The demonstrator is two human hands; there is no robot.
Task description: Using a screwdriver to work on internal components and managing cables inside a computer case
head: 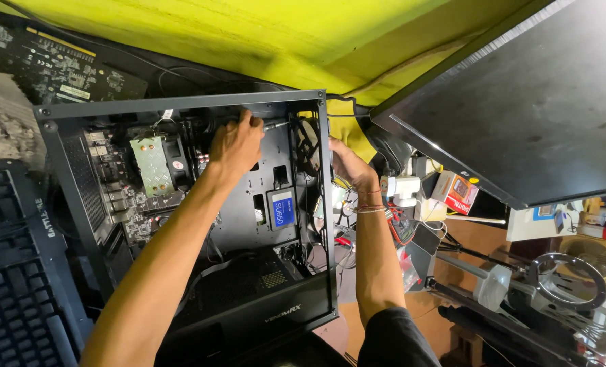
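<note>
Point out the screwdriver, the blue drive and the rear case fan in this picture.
screwdriver (275, 125), head view, on its metal shaft beside the left hand.
blue drive (283, 208), head view, middle of its label face.
rear case fan (307, 144), head view, on its dark blades.

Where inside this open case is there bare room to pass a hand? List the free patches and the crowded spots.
Free: the bare black tray panel between the left hand and the blue-labelled drive. Also the flat black shroud below the drive. Crowded: the motherboard with its cooler at left, and the cable tangle by the right hand.
</note>
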